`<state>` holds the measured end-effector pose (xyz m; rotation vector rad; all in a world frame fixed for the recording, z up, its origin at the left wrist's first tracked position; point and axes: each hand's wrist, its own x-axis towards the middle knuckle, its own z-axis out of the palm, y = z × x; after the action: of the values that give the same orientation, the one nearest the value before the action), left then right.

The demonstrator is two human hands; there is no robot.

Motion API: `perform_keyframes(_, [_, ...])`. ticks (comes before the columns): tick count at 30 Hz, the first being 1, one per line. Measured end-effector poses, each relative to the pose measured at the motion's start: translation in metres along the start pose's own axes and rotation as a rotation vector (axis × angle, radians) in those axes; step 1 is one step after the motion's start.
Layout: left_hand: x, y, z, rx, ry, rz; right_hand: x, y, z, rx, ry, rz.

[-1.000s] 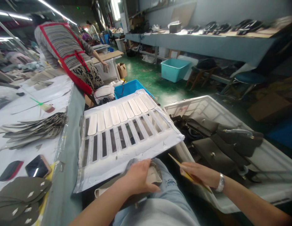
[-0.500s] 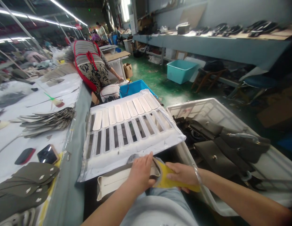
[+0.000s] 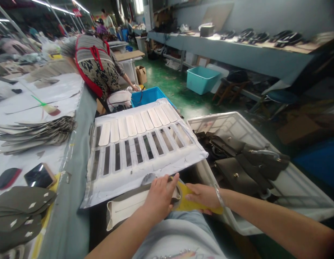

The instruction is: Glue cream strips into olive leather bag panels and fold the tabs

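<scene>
Over my lap lies a grey bag panel with a cream, stitched inner side (image 3: 129, 207). My left hand (image 3: 159, 197) is closed over its right end, fingers on top, the thumb side partly hidden. A flat yellow piece (image 3: 187, 204) reaches from that end of the panel toward the right. My right hand (image 3: 201, 196) grips this yellow piece with the thumb on top and fingertips underneath. Just beyond my hands stands a white slotted rack (image 3: 156, 160). A row of pale oblong strips (image 3: 131, 126) lies across its far part.
On the right stands a white crate (image 3: 238, 117) holding dark grey bags (image 3: 237, 174). The left table (image 3: 68, 124) carries stacked panels (image 3: 34, 133), a phone (image 3: 40, 176) and a brush (image 3: 49, 109). A co-worker (image 3: 95, 59) bends near a blue bin (image 3: 149, 96).
The view has turned slightly right, so the surroundings sit further left. Both hands keep their grips on the panel and the yellow piece, with only slight movement.
</scene>
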<state>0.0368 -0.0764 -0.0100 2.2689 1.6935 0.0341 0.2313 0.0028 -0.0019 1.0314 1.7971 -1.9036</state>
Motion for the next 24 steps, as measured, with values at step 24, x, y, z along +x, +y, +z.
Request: perform_keyframes(24, [-0.01,-0.019,0.004,-0.079,0.034,0.129,0.015,0.01,0.042,0.316,0.103,0.005])
